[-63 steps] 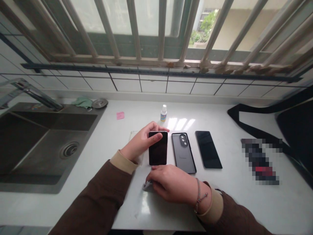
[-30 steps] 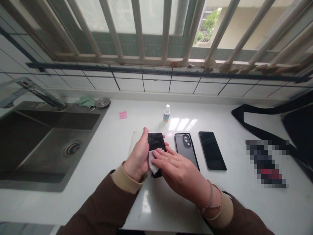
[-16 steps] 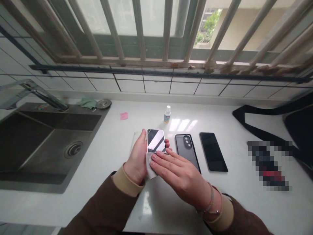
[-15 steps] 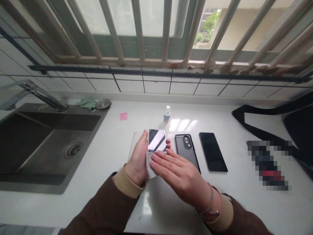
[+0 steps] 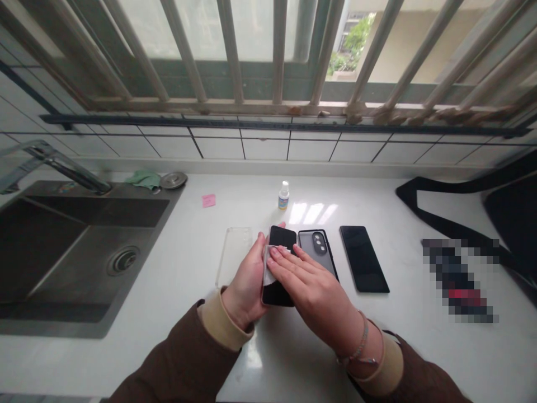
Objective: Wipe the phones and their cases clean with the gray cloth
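- At 12 o'clock, a barred window [image 5: 251,56] spans your view above a tiled wall [image 5: 268,148], and the white counter [image 5: 180,313] runs beneath everything.
- At 9 o'clock sits the steel sink [image 5: 92,212]; its tap [image 5: 62,168] is cut off by the frame's left edge.
- At 2 to 3 o'clock, a black strap [image 5: 440,187] curves along the counter, running out of frame. Beside it, a blurred object [image 5: 457,280] can't be made out.
- Your held phone [image 5: 283,238] is at the centre, tilted, its screen toward you. Your hands hide its middle, and you can't tell whether it touches the counter.
- Your left hand [image 5: 245,282] cradles it from below, probably bracing it against the pressure from above. Its thumb lies hidden behind the cloth, and 1 fingertip [image 5: 282,225] shows past the top edge.
- Your right hand [image 5: 312,291] lies across the phone, its fingers [image 5: 293,268] nearly together and pressing flat, pinning a small white cloth [image 5: 269,266] to the screen.
- At 1 o'clock, just right of your hands, a grey phone [image 5: 316,249] lies back up, with a black phone [image 5: 363,259] face up beyond it.
- At 10 o'clock, just left of your left hand, lies a clear case [image 5: 232,254].
- At 12 o'clock, a small bottle [image 5: 284,196] stands upright; its label is too small to read.
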Demonstrator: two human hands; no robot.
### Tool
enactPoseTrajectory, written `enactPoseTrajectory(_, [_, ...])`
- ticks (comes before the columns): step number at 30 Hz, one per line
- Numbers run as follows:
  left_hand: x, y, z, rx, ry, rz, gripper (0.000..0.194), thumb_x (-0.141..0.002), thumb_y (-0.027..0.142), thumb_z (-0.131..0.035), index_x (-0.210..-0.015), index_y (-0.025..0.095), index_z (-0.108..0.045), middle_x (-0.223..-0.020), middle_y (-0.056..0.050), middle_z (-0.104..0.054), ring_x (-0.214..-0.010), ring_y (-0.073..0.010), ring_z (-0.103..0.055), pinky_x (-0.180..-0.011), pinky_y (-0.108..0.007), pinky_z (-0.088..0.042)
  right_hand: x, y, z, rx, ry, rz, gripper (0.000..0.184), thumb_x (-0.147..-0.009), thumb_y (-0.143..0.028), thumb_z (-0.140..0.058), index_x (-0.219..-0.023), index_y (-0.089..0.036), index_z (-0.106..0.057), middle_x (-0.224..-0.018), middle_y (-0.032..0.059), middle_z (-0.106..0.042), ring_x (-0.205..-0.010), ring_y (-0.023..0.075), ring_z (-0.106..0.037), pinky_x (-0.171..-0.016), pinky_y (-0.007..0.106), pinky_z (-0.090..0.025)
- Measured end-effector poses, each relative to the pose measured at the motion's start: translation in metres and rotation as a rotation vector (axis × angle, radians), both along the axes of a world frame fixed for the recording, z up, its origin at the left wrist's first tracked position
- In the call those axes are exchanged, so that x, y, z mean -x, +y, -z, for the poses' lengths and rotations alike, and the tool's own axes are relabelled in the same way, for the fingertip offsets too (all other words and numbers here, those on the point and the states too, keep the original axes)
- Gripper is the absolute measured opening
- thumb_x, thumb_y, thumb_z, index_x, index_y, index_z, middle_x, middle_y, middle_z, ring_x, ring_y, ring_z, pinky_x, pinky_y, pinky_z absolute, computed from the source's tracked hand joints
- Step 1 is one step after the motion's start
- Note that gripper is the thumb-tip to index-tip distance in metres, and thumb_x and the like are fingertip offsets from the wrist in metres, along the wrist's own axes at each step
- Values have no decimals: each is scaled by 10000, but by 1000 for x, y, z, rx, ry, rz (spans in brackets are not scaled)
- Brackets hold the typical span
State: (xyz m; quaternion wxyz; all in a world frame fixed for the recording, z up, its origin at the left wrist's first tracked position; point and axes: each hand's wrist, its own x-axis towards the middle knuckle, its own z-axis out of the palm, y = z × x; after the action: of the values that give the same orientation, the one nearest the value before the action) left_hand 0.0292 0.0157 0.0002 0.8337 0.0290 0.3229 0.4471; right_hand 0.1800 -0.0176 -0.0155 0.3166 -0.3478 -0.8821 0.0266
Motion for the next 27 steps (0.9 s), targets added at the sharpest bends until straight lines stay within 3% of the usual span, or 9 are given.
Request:
enactPoseTrajectory(4, [-9,-6,5,-7,-60,46,585,-1149,485,-367,-1586,150,-567,-1302,-168,-778,-1249,-257,-735,-1205,-394,-490,-4,3,5,10,29,140,464,-1077,-13,-438,-1498,-78,-621,-1539,188,-637,-1477,276,-590,-1276,518,-472])
enactPoseTrajectory(9, [-15,-8,3,-112,-17,77,509,-1160,387,-389,-1543,142,-616,-1357,-142,-766,-1360,-232,-670,-1252,-351,-428,-6,4,8,-8,71,251,492,-1070,4,-434,-1528,-74,-595,-1549,207,-623,-1477,294,-586,-1249,520,-514])
enactPoseTrajectory(13, [-8,-2,2,-101,-13,41,477,-1151,379,-415,-1500,152,-647,-1278,-144,-792,-1213,-235,-748,-1168,-377,-516,-4,3,5,4,73,125,445,-1077,-10,-451,-1482,-62,-629,-1543,190,-634,-1496,272,-567,-1278,489,-481])
enactPoseTrajectory(16, [6,7,2,13,78,28,487,-1132,450,-422,-1427,169,-689,-1134,-150,-820,-943,-245,-806,-947,-394,-639,0,1,4,10,63,-77,409,-1078,-20,-470,-1435,-82,-661,-1522,138,-665,-1490,244,-576,-1305,481,-437])
enactPoseTrajectory(20, [20,17,1,59,209,-28,462,-1106,489,-460,-1264,158,-741,-994,-144,-824,-742,-224,-786,-721,-342,-657,2,1,5,41,71,-250,376,-1086,-48,-512,-1417,-139,-666,-1478,76,-708,-1445,192,-621,-1335,478,-375])
enactPoseTrajectory(24, [14,13,1,86,184,14,503,-1111,491,-441,-1215,110,-753,-951,-162,-820,-755,-236,-793,-745,-344,-662,1,4,9,55,64,-177,425,-1073,-25,-493,-1444,-154,-655,-1487,87,-699,-1455,196,-611,-1326,498,-381])
enactPoseTrajectory(27, [3,5,4,73,102,38,568,-1128,502,-401,-1320,76,-724,-1044,-187,-825,-947,-265,-814,-954,-380,-644,-1,7,12,60,47,-43,462,-1062,-5,-461,-1468,-125,-646,-1514,133,-672,-1465,230,-602,-1308,529,-406])
